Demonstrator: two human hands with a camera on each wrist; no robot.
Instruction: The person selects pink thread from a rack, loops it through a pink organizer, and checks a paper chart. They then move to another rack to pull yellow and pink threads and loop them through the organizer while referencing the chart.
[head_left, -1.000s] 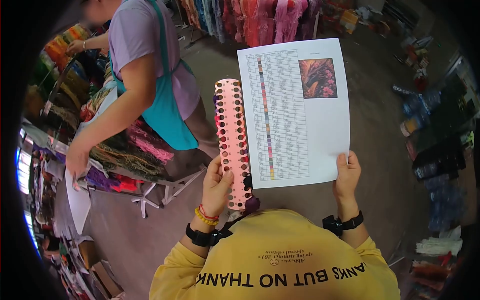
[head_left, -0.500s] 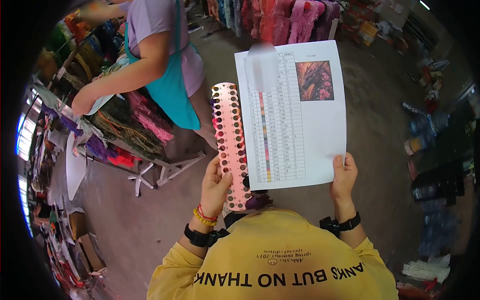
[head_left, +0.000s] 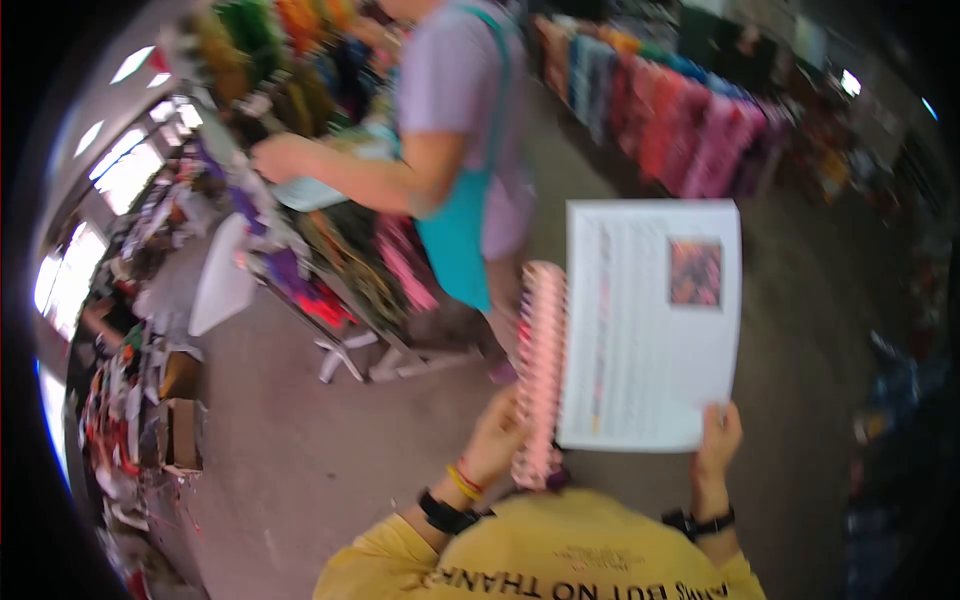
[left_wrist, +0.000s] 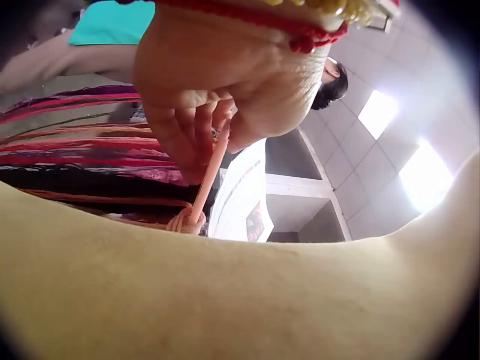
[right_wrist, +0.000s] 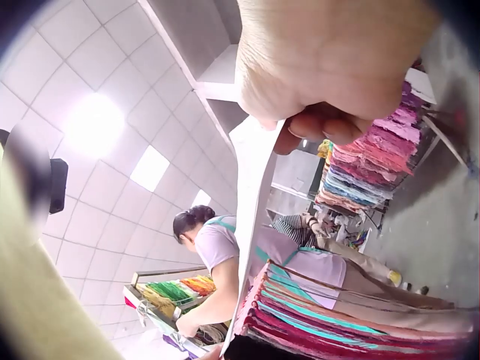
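Note:
My left hand [head_left: 497,432] grips the lower part of a long pink card [head_left: 541,360] punched with rows of holes, held upright and blurred in the head view. The left wrist view shows the fingers [left_wrist: 196,133] curled round the pink card [left_wrist: 207,176] seen edge-on. My right hand [head_left: 719,436] pinches the bottom right corner of a white printed sheet [head_left: 650,320] with a colour table and a small picture. In the right wrist view the right hand [right_wrist: 322,67] clasps the sheet's [right_wrist: 255,195] edge. Card and sheet sit side by side before my chest.
A person in a lilac shirt and teal apron [head_left: 463,150] stands ahead, reaching to a table [head_left: 330,290] heaped with coloured thread skeins. Racks of pink and red yarn [head_left: 690,130] line the back. Boxes [head_left: 170,420] clutter the floor at left.
The head view has swung up and left and blurred. Card and sheet now sit lower and further right in it. Both hands keep their holds.

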